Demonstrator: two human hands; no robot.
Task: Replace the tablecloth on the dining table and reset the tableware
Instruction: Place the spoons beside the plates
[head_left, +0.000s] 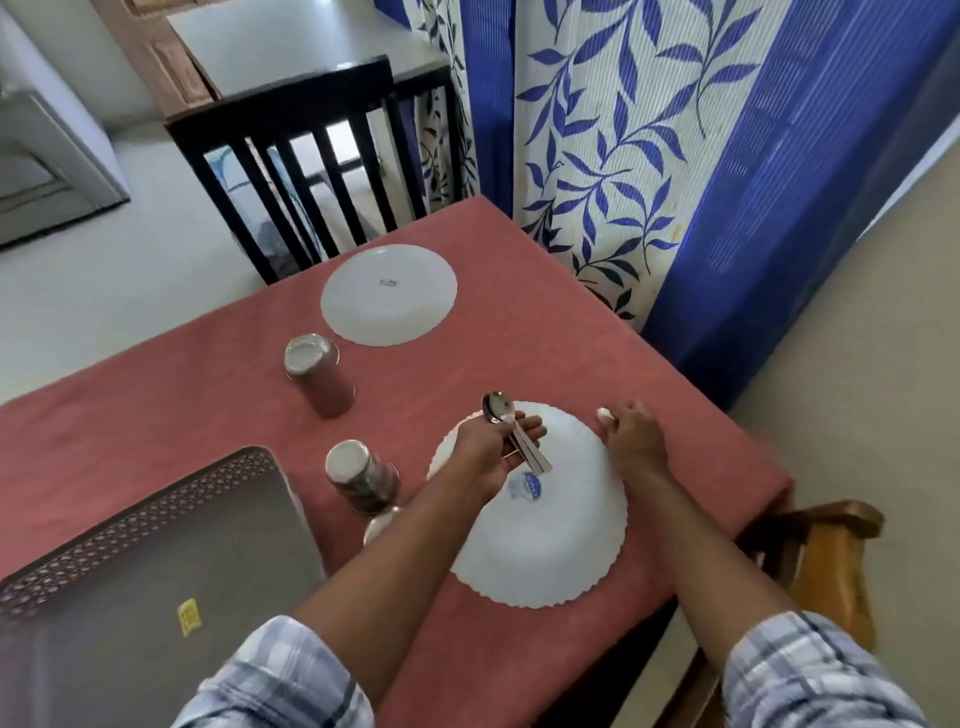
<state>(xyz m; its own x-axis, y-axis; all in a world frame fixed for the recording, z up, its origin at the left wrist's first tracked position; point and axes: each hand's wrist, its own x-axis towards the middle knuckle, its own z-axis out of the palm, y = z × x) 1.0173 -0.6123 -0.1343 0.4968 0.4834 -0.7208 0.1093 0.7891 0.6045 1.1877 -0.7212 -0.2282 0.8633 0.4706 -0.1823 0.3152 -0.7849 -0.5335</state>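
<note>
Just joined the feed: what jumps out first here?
Over an upside-down scalloped white plate near the table's right edge, the left hand grips steel spoons and the right hand sits at its far rim. Beyond, a second inverted plate and upturned steel tumblers stand on the pink cloth.

Left hand (493, 452) holding spoons (497, 406), plate (561, 545) beneath

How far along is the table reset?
Done: pink tablecloth spread; far plate, near plate and two tumblers set out upside down. In hand: left hand holds spoons above the near plate; right hand is at its rim. Left: laying spoons, clearing the tray.
</note>
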